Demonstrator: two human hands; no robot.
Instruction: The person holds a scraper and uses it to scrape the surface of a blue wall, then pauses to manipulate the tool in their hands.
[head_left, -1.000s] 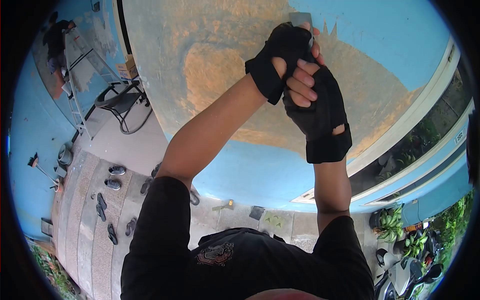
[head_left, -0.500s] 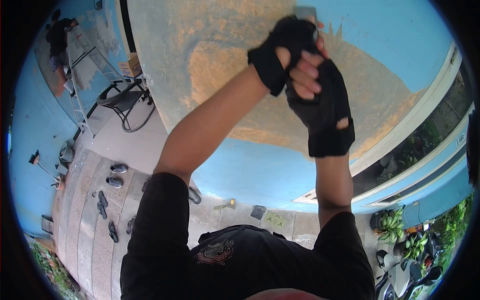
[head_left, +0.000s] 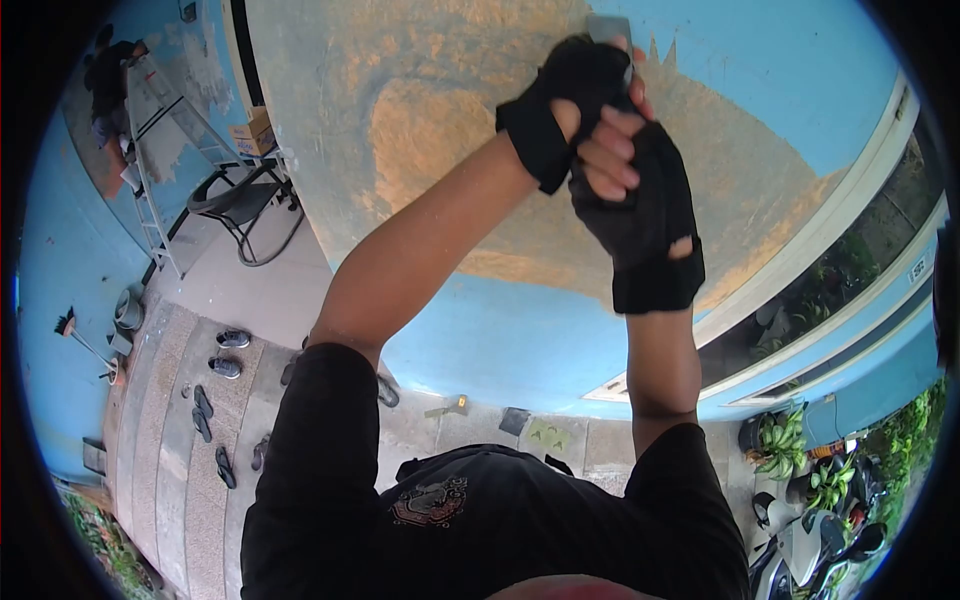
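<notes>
Both hands wear black fingerless gloves and are raised in front of the wall (head_left: 450,210), whose blue paint is gone over a large grey and tan patch. My left hand (head_left: 590,85) is closed on a flat grey scraper blade (head_left: 608,28), which lies against the wall at the top of the patch. Just below and to the right, my right hand (head_left: 635,180) has its fingers curled against the left hand and the tool. The tool's handle is mostly hidden by the gloves.
Another person (head_left: 108,85) stands on a ladder (head_left: 150,180) at the upper left. Near it are a black chair (head_left: 240,200) and a cardboard box (head_left: 252,132). Shoes (head_left: 225,368) lie on the steps. Potted plants (head_left: 785,445) and a motorcycle (head_left: 810,545) stand at the lower right.
The view has shifted slightly, so the ladder and wall patch sit a little further left. Both hands keep their hold, with hardly any movement.
</notes>
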